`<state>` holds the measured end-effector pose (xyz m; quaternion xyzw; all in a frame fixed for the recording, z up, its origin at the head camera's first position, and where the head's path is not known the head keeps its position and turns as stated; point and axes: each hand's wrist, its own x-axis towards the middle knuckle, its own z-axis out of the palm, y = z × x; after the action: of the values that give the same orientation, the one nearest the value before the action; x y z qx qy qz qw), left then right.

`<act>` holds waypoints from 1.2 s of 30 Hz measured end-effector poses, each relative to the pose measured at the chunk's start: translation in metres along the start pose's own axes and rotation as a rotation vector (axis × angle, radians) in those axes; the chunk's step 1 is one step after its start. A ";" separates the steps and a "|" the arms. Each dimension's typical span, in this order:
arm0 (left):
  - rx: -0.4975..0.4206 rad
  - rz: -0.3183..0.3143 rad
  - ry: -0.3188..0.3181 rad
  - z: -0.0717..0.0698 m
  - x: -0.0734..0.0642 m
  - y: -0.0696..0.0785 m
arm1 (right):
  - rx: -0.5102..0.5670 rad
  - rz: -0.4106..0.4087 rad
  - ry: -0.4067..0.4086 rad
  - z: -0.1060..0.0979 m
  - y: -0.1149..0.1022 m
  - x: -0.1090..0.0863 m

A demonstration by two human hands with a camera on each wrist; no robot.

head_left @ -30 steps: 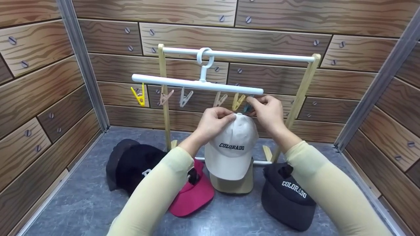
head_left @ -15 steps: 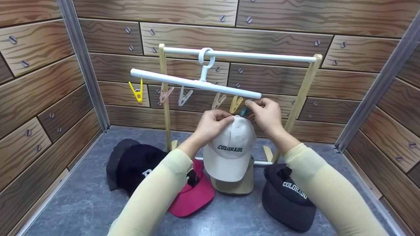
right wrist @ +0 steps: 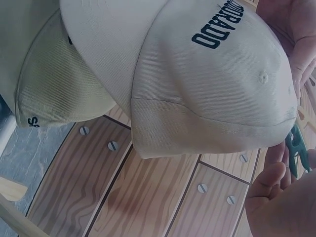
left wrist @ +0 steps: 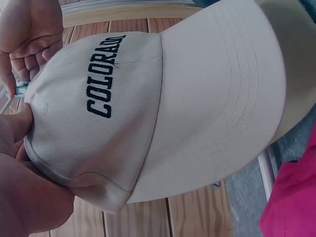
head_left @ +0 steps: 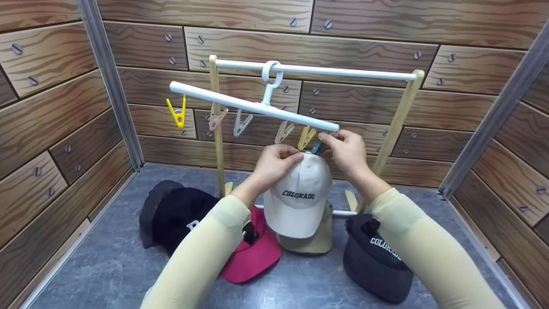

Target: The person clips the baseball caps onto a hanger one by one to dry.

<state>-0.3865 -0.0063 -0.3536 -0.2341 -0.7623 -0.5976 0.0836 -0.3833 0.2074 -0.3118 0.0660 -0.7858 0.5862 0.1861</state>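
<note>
A cream baseball cap [head_left: 298, 214] lettered COLORADO hangs with its brim down below the right half of a white clip hanger [head_left: 240, 102]. My left hand [head_left: 276, 165] pinches the top of its crown between thumb and fingers. Just right of that, my right hand [head_left: 349, 152] pinches a teal clip [right wrist: 296, 148], which hangs from the hanger's low right end. In the right wrist view the clip's tip meets the crown's top edge; I cannot tell whether it bites the fabric. A pale yellow clip [head_left: 306, 137] and a beige clip [head_left: 283, 132] hang alongside.
The hanger hooks over the white rail [head_left: 343, 73] of a wooden-post rack. A khaki cap [head_left: 311, 244] lies below the cream one. Black cap [head_left: 182, 219] and red cap [head_left: 257, 259] rest left, a dark visored cap [head_left: 373, 266] right. More clips, including a yellow clip [head_left: 178, 116], hang left.
The hanger has tilted further, its right end lower and its left end higher. Both hands, the cream cap and the teal clip have shifted slightly left and down.
</note>
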 end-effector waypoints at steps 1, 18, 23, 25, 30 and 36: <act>0.002 -0.001 0.002 0.000 0.000 0.000 | 0.002 0.002 0.002 0.000 0.000 0.000; -0.002 -0.014 0.033 0.002 0.004 -0.005 | 0.054 0.017 0.022 0.003 -0.001 -0.001; -0.034 -0.040 0.053 0.003 0.004 -0.005 | 0.060 0.023 0.014 0.005 -0.003 -0.001; -0.045 -0.050 0.063 0.004 0.004 -0.004 | 0.066 0.027 0.011 0.006 -0.003 -0.001; -0.055 -0.061 0.086 0.007 0.006 -0.002 | 0.051 0.030 0.022 0.005 -0.002 0.000; -0.078 -0.079 0.117 0.011 0.008 -0.002 | 0.020 0.023 0.008 0.004 -0.002 0.000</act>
<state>-0.3931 0.0060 -0.3551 -0.1714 -0.7411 -0.6421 0.0951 -0.3837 0.2025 -0.3107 0.0564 -0.7797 0.5965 0.1817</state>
